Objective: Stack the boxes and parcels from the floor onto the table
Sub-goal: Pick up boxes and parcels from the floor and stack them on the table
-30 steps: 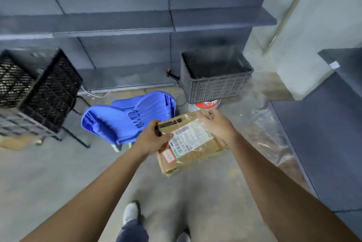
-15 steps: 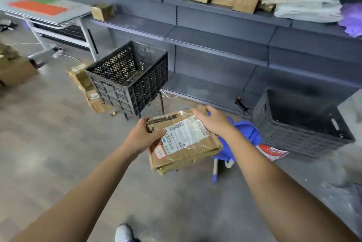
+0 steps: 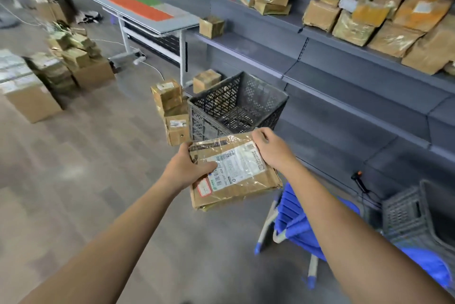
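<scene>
I carry a flat brown cardboard parcel (image 3: pixel 236 175) with a white shipping label, held at waist height. My left hand (image 3: pixel 187 168) grips its left edge, thumb lying across the label. My right hand (image 3: pixel 270 148) grips the far right corner. The grey table (image 3: pixel 147 8) with red and green mats on top stands at the far left of the shelving. Small taped boxes (image 3: pixel 170 99) are stacked on the floor between me and the table, and another box (image 3: pixel 206 81) sits near the table leg.
A black plastic crate (image 3: pixel 236 109) stands just ahead of the parcel. Blue chairs (image 3: pixel 302 225) lie on the floor at right beside a grey crate (image 3: pixel 413 212). Grey shelving (image 3: pixel 344 40) with several parcels runs along the right. Cardboard boxes (image 3: pixel 61 65) pile up at left.
My view has swung left from the blue chairs and grey crate toward the table and black crate. Both hands still hold the parcel the same way.
</scene>
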